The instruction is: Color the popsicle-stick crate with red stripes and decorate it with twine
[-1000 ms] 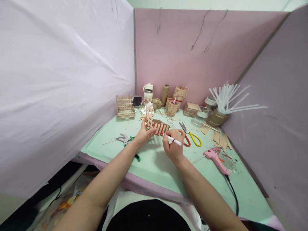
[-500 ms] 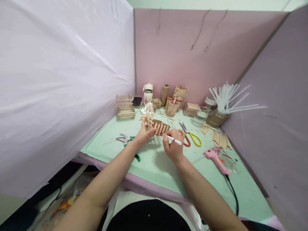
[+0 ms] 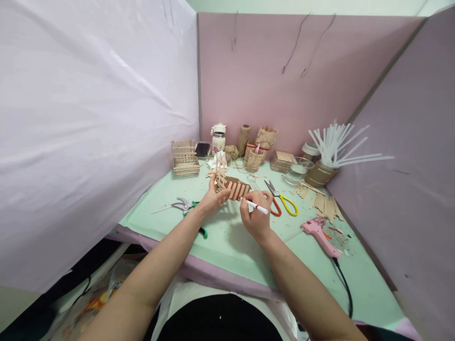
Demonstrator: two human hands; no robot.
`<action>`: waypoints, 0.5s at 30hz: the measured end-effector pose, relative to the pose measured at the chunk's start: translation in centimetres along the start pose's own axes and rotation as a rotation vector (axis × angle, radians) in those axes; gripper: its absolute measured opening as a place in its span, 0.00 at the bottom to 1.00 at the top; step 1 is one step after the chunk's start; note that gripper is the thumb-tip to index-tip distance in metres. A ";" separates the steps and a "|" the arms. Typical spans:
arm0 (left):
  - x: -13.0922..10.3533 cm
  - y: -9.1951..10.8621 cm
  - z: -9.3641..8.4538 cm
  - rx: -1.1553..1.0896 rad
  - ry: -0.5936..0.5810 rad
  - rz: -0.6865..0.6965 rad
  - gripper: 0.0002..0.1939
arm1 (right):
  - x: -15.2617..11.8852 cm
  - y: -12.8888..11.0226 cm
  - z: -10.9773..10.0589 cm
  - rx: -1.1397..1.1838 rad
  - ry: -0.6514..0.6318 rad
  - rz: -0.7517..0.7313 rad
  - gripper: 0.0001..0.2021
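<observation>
Pinching a striped wooden model in the left hand. Gripping a white marker in the right hand, pointed at the model's lower edge.

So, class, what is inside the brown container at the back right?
White glue sticks fan out of the brown container; its wall hides their lower ends and anything at the bottom.

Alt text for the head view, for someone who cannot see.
The person's left hand holds a slatted craft while the right hand points a white pen at its lower edge; scissors and a pink glue gun lie on the green table.
</observation>
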State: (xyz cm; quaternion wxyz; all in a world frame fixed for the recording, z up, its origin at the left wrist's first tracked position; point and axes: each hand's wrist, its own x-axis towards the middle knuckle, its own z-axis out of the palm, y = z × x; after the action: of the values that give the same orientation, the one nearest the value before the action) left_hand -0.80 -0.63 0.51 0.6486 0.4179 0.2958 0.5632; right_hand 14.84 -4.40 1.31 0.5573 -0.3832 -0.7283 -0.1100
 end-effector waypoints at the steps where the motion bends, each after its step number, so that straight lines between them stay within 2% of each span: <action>1: 0.0 0.0 0.0 0.003 0.004 0.004 0.58 | 0.0 0.0 0.0 0.005 -0.003 -0.004 0.06; 10: 0.1 -0.1 -0.1 -0.012 0.014 -0.009 0.56 | 0.1 0.0 0.0 0.022 0.006 0.007 0.04; 15: 0.3 -0.1 -0.5 -0.044 0.020 -0.024 0.45 | -0.1 -0.1 -0.1 0.090 0.011 -0.030 0.06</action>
State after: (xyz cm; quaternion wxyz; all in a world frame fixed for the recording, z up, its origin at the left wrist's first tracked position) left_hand -1.12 -0.22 0.17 0.6612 0.3943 0.2950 0.5660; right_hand 14.81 -4.54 1.32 0.5762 -0.3464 -0.7351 -0.0876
